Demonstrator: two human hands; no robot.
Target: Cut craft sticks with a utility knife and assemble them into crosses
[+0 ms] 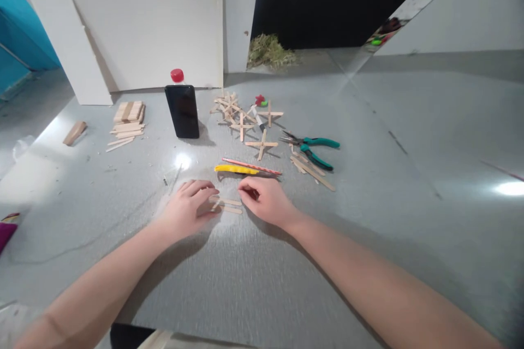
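Two flat wooden craft sticks [231, 210] lie roughly parallel on the grey table between my hands. My left hand [190, 204] rests around their left ends, its thumb and fingers apart; whether it touches them I cannot tell. Just off the right ends, my right hand [266, 200] is closed with the fingers curled together, and anything inside is hidden. Beyond both hands lie a yellow cutter [236, 169] and a pink patterned pencil [251, 166], side by side.
Green-handled pliers [315, 147] lie on the right near loose sticks [313, 172]. Crossed stick pieces [262, 145] and a small white tube [257, 118] are farther back. A black phone [182, 112] leans upright before a red-capped bottle [177, 75]. Bundled sticks [129, 112] lie left.
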